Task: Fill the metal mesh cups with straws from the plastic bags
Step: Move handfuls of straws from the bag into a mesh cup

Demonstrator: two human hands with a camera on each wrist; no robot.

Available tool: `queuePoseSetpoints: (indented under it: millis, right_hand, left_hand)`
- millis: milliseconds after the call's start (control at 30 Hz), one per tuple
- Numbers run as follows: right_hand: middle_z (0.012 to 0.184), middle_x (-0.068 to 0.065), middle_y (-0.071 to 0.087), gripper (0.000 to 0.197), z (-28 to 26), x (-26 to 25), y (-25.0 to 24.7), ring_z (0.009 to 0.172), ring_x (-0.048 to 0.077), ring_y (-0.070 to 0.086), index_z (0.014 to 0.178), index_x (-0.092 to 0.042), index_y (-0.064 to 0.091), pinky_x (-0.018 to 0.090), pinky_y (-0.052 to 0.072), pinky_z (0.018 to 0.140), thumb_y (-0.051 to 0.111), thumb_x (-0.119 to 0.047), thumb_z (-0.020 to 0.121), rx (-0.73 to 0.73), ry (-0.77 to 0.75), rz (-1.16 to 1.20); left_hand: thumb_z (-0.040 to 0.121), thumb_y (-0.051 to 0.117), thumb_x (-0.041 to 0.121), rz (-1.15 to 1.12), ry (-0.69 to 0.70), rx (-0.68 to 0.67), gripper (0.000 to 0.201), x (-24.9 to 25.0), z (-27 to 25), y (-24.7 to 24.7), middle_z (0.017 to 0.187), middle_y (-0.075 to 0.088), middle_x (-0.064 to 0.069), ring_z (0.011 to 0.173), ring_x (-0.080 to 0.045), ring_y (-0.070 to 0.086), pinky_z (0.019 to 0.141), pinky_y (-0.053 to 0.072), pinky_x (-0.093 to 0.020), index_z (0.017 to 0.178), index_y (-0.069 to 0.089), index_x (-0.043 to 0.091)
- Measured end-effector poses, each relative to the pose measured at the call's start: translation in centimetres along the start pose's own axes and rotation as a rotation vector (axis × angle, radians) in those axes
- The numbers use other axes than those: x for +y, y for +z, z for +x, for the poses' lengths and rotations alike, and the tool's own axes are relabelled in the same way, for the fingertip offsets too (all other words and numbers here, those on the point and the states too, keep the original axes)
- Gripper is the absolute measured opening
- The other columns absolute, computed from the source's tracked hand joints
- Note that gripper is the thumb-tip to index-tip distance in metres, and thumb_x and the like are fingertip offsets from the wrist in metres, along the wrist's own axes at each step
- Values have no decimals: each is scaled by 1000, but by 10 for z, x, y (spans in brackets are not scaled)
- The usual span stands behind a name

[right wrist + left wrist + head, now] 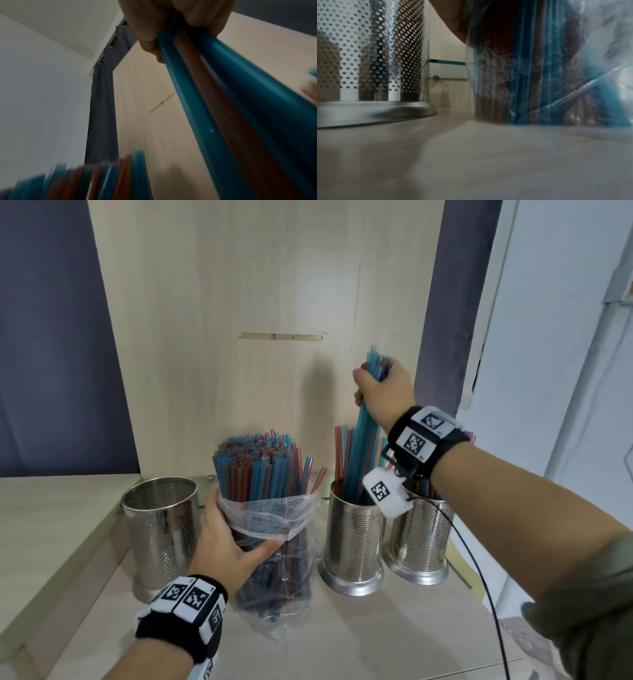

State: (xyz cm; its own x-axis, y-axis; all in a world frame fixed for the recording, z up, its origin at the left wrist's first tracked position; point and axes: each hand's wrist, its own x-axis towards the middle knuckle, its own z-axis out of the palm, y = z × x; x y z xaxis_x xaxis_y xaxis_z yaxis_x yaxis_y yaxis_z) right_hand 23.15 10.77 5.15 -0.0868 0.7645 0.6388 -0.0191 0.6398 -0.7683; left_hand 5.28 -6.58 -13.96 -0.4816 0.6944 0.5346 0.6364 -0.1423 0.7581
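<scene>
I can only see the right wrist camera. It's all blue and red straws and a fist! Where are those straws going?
Observer: The right hand is lowering its bunch of straws into the middle mesh cup.
Child: Are there other cups?
Observer: Yes, a left cup that looks empty.
Child: What's the other hand doing?
Observer: The left hand holds the plastic bag of straws upright.
</scene>
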Motion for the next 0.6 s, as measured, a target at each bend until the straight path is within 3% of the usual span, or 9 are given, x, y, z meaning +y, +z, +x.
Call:
queuePoseSetpoints:
  millis: [100, 233, 333, 400, 467, 533, 600]
  right_hand:
    - [69, 5, 62, 8, -17, 28, 4, 49, 10, 59, 90, -13, 54, 23, 47, 48, 61, -15, 91, -17, 82, -60]
    - [71, 4, 66, 5, -25, 52, 6, 54, 10, 62, 92, -16, 57, 25, 52, 56, 62, -17, 90, 12, 154, -130]
    - [69, 0, 64, 5, -30, 60, 6, 57, 7, 60, 88, -15, 58, 18, 49, 52, 63, -15, 91, -45, 205, -168]
    - [78, 2, 65, 11, -34, 66, 7, 69, 13, 63, 88, -18, 56, 15, 50, 55, 66, -19, 91, -74, 218, -183]
    - [97, 2, 63, 30, -37, 66, 7, 86, 16, 64, 112, -15, 54, 20, 53, 71, 69, -28, 91, -66, 208, -193]
    - [102, -5, 56, 52, -37, 59, 4, 88, 10, 60, 137, -15, 40, 19, 49, 72, 64, -33, 94, -96, 215, -146]
    - [111, -6, 55, 56, -34, 45, -1, 99, 10, 59, 146, -18, 31, 19, 45, 80, 53, -39, 99, -154, 233, -73]
  left_hand:
    - [55, 89, 45, -12, 10, -13, 113, 0, 0, -1, 136, 43, 13, 124, -6, 44, 105, 36, -27, 144, 23, 26]
    - [51, 83, 56, -22, 4, -21, 116, -1, 1, 0, 142, 43, 8, 128, -8, 43, 107, 36, -29, 145, 22, 28]
    - [51, 83, 56, -20, 3, -20, 117, -1, 0, 0, 143, 42, 8, 129, -8, 43, 107, 35, -29, 145, 21, 27]
    - [51, 83, 55, -16, 6, -16, 117, -2, 0, 0, 143, 42, 7, 129, -9, 43, 108, 36, -30, 146, 21, 26]
    - [52, 86, 51, -14, 3, -12, 116, -3, 1, 0, 144, 43, 7, 130, -10, 44, 109, 37, -33, 146, 22, 27]
    - [54, 89, 46, -8, 0, -12, 116, -4, 1, 1, 144, 42, 6, 131, -11, 44, 110, 38, -35, 146, 21, 27]
    - [54, 89, 45, -9, 4, -11, 116, -5, 1, 1, 143, 43, 7, 131, -11, 45, 110, 39, -36, 146, 22, 25]
